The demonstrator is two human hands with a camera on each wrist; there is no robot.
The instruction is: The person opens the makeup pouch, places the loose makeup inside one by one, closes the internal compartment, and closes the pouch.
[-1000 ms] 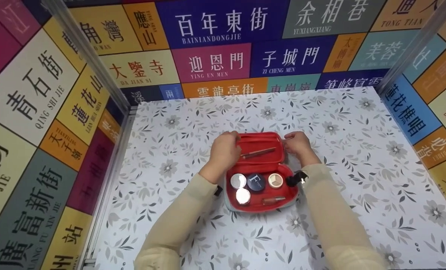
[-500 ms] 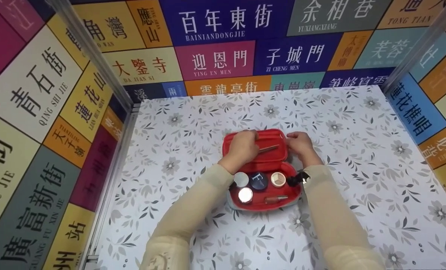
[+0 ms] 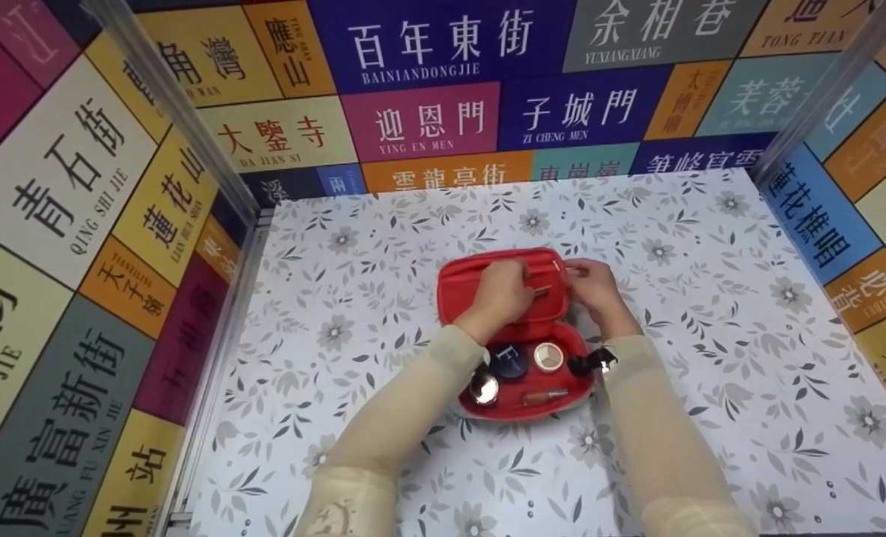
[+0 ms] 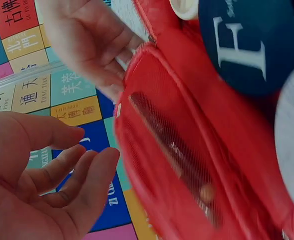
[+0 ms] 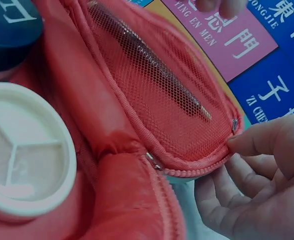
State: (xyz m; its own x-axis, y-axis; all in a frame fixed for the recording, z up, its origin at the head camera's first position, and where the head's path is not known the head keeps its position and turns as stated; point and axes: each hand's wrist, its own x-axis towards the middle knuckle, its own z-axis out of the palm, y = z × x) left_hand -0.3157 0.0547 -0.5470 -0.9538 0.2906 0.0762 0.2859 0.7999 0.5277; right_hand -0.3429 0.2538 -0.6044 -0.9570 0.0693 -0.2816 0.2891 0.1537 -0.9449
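Note:
A red-lined makeup bag [image 3: 458,294] lies unzipped with its lid folded back. Behind the mesh pocket of the lid sits a slim brown cosmetic pencil [image 5: 156,65]. My left hand [image 3: 504,289] is over the lid; in the left wrist view its fingers are loosely bent, with a gap between thumb and fingertips and nothing held. At the lid's right corner my right hand [image 5: 266,175] pinches the zipped edge between thumb and fingers. The lower half holds a dark blue round case with an F [image 3: 509,362], a three-part palette [image 3: 548,357] and a lip gloss tube [image 3: 545,396].
A shiny round compact [image 3: 484,389] lies at the lower left of the bag, partly covered by my left sleeve [image 3: 420,403]. The bag rests on a floral-patterned tabletop [image 3: 383,261]. Printed panels [image 3: 420,119] wall in the back and sides.
My left hand has moved right, from the lid's left edge to over its middle, now covering most of the pencil in the head view. The right hand stays at the lid's right edge.

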